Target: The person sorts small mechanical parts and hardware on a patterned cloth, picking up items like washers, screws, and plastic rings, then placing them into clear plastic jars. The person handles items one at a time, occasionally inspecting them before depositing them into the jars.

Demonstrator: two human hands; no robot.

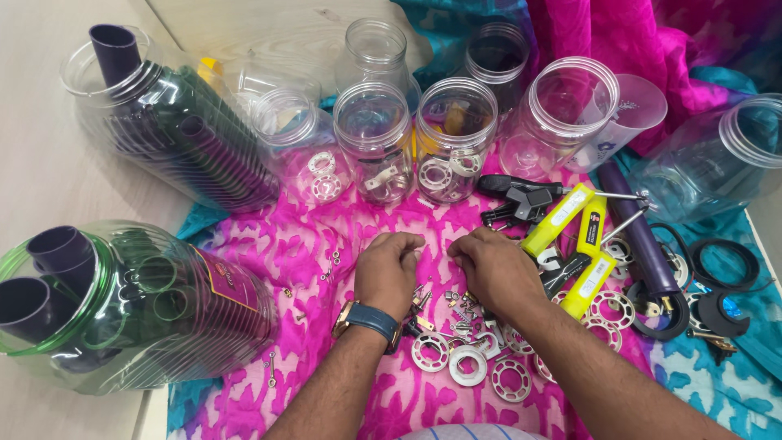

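My left hand (pixel 388 270), with a blue-strapped watch (pixel 368 319) on its wrist, rests knuckles-up on a pink patterned cloth (pixel 269 244), fingers curled down over small metal parts. My right hand (pixel 494 269) lies beside it, fingers curled down too, fingertips close to the left hand's. Whether either hand pinches a piece is hidden. A heap of small screws and clips (pixel 456 305) and several round perforated metal discs (pixel 470 364) lie just below the hands.
Several open clear plastic jars (pixel 374 138) stand in a row behind, some with metal parts inside. Two large jars lying on their sides (pixel 130 310) hold dark tubes at the left. Yellow-handled tools (pixel 574 236), black pliers (pixel 521 200) and black rings (pixel 725 261) lie at the right.
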